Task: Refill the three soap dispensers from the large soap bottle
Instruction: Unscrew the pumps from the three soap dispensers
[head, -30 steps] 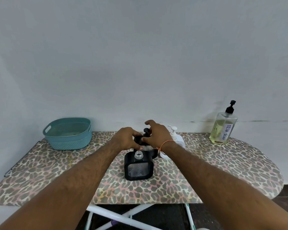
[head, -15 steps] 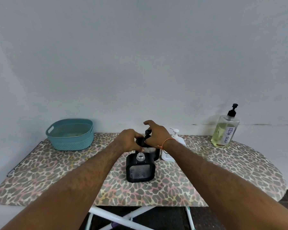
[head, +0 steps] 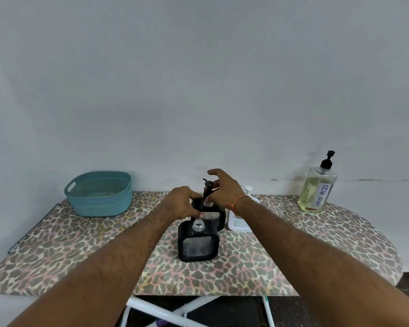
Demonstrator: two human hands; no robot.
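Observation:
Two black square dispensers stand mid-board. The near dispenser (head: pixel 198 244) has an open clear neck with no pump on it. My left hand (head: pixel 184 205) grips the far black dispenser (head: pixel 216 217) by its left shoulder. My right hand (head: pixel 222 188) pinches that dispenser's black pump (head: pixel 207 188) at the collar, and the pump sits lifted a little above the neck. A white dispenser (head: pixel 240 220) stands just right, partly behind my right wrist. The large soap bottle (head: pixel 316 188), labelled dish soap, holds yellowish liquid at the far right.
The leopard-print ironing board (head: pixel 80 246) ends close to the wall behind. A teal basket (head: pixel 99 197) sits at its back left. White frame legs (head: pixel 151 308) cross below the front edge.
My right hand has risen and opened its upper fingers, and the black pump now shows standing above the far dispenser's neck. My left hand stays on the dispenser.

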